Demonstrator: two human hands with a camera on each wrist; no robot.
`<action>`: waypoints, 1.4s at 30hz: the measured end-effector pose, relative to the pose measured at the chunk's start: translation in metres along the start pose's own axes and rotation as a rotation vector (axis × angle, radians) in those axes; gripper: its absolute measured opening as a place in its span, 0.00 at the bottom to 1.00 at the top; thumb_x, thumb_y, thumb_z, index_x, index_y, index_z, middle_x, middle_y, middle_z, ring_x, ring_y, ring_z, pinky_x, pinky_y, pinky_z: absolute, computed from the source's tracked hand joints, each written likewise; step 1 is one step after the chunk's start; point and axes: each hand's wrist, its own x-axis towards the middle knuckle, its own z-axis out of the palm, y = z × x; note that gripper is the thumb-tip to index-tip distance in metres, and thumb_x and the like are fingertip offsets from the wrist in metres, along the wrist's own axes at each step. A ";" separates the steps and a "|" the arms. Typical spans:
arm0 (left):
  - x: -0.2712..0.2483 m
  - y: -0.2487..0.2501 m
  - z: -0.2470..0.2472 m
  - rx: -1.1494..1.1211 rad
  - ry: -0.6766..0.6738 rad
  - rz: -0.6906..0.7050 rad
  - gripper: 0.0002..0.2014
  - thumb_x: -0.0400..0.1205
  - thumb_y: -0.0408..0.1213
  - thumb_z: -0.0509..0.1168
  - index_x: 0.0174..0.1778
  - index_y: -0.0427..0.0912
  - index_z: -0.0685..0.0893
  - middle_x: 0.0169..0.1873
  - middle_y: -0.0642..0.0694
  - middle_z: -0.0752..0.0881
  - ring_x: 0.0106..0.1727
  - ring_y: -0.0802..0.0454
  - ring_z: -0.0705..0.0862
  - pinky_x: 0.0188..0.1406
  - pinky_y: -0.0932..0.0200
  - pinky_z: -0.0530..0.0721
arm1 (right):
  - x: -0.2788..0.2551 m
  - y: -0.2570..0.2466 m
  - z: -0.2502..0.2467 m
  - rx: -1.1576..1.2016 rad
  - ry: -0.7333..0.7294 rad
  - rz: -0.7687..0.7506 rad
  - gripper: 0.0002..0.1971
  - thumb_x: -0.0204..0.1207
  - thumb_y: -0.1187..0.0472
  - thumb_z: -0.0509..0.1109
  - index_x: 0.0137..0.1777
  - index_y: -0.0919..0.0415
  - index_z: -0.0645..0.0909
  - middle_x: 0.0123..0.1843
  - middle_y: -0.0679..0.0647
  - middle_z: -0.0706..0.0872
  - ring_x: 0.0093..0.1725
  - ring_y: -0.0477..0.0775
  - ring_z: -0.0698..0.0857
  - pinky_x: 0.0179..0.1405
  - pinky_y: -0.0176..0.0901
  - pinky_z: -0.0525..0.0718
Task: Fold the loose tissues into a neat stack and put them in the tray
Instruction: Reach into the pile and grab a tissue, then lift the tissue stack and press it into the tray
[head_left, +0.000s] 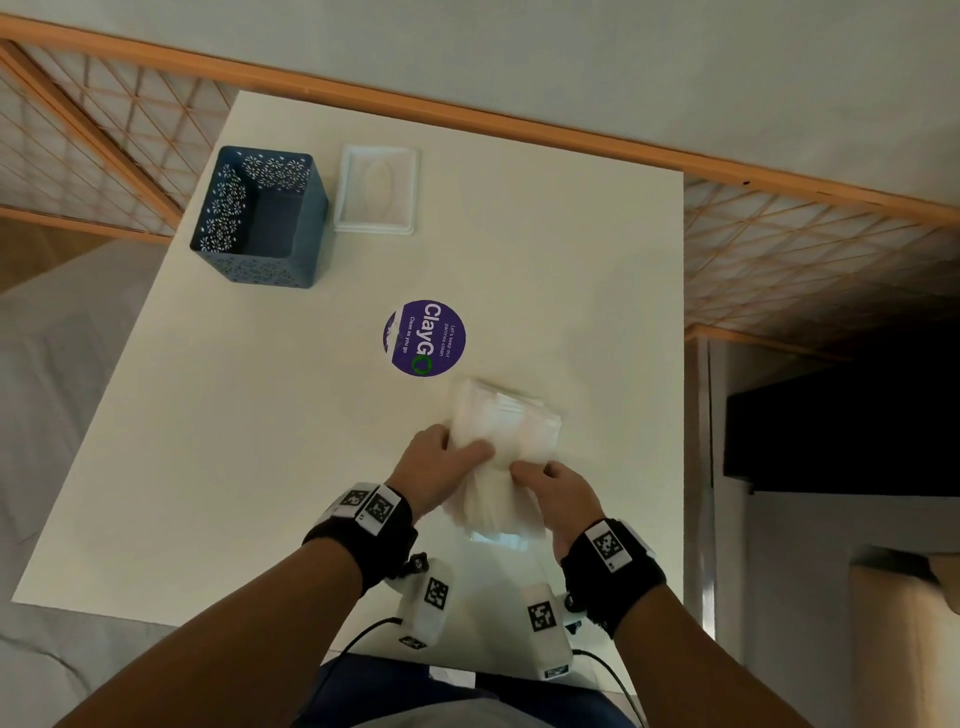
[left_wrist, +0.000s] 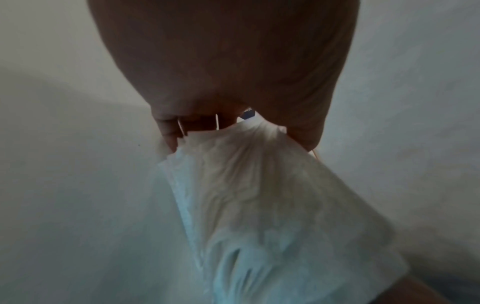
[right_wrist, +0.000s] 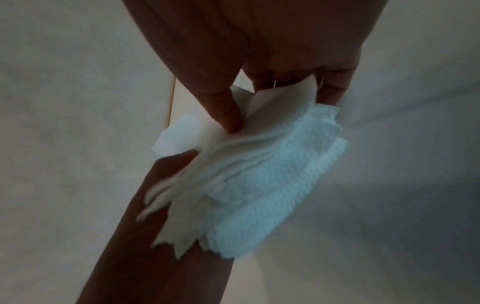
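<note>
Paper, white, soft: the tissues (head_left: 501, 441), a thick sheaf of loose sheets, which we hold over the near part of the worktop (head_left: 234, 415), just below the round purple sticker (head_left: 424, 338).

Left hand (head_left: 441, 462): closed on the left edge of the sheaf, thumb laid across the top. Right hand (head_left: 558, 491): pinching the near right edge, thumb above and fingers beneath, as the right wrist view shows.

Condition of sheaf: edges stepped and fanned, corners jagged, layers not aligned; we judge the fold unfinished.

Destination: we take the shallow white tray (head_left: 376, 189) at the far side of the worktop to be it, just beside the blue perforated basket (head_left: 260, 218); both are well apart from our hands. Something pale seems to lie in the tray; we cannot tell what.

Risks, as we judge them:
- Sheets slide out of the fan if either grip slackens, since the layers are thin and slick against each other.
- Tearing, if the two hands pull apart while creasing.
- An uneven fold springs open on release.
- A stack wider than the tray catches on its rim and splays.
- Misplacing into the basket, which stands right next to the tray.
</note>
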 end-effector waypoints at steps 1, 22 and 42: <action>-0.002 0.002 0.003 0.001 0.005 -0.012 0.24 0.78 0.55 0.77 0.60 0.42 0.83 0.54 0.46 0.89 0.53 0.49 0.89 0.45 0.52 0.87 | 0.001 -0.002 -0.001 -0.002 -0.007 0.009 0.09 0.79 0.57 0.78 0.53 0.61 0.90 0.53 0.58 0.94 0.55 0.61 0.92 0.56 0.59 0.92; -0.029 0.007 0.032 -0.498 -0.133 -0.030 0.29 0.79 0.52 0.72 0.75 0.41 0.84 0.64 0.36 0.91 0.66 0.35 0.90 0.70 0.35 0.86 | 0.001 -0.032 -0.012 -0.179 -0.096 -0.141 0.35 0.74 0.33 0.72 0.72 0.57 0.75 0.66 0.54 0.86 0.59 0.55 0.87 0.64 0.60 0.88; -0.037 0.020 -0.021 -0.459 -0.394 0.028 0.25 0.83 0.44 0.70 0.75 0.39 0.83 0.65 0.34 0.91 0.65 0.35 0.91 0.61 0.43 0.89 | -0.010 -0.040 -0.021 0.022 -0.559 -0.170 0.30 0.70 0.57 0.82 0.73 0.63 0.83 0.66 0.61 0.91 0.68 0.66 0.89 0.70 0.64 0.86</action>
